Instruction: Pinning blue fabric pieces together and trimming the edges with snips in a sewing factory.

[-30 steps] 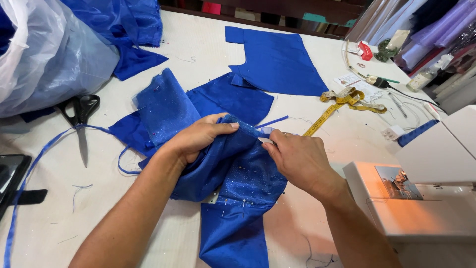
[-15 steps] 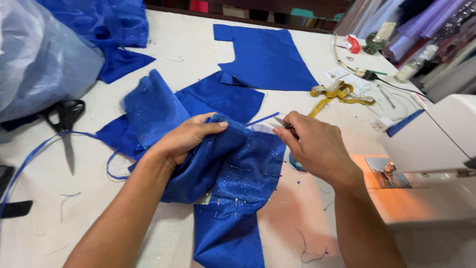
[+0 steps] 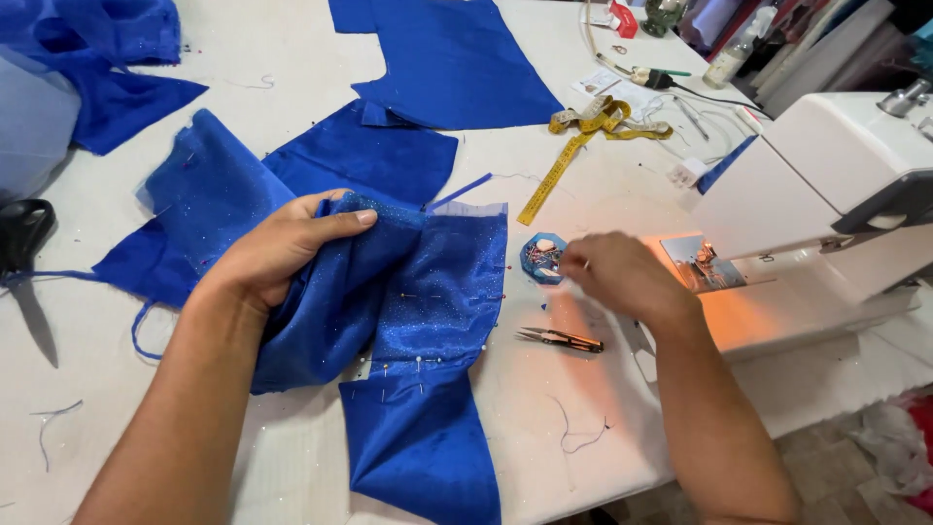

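The left hand (image 3: 282,248) lies on a bunched piece of glittery blue fabric (image 3: 408,301) in the middle of the white bench (image 3: 117,389), its fingers curled over a fold with the thumb pointing right along the upper edge. Pins stick out of the cloth near its lower seam. The right hand (image 3: 617,272) hovers to the right, just beside a small blue pin box (image 3: 542,257); its fingers are drawn together, but whether they pinch a pin I cannot tell. Near that hand, closer to us, lie small thread snips (image 3: 559,338). A yellow tape measure (image 3: 583,131) is coiled farther back, and a white sewing machine (image 3: 826,204) stands at the right. More blue cut pieces (image 3: 447,58) lie at the far side, and black scissors (image 3: 24,262) rest at the left edge.
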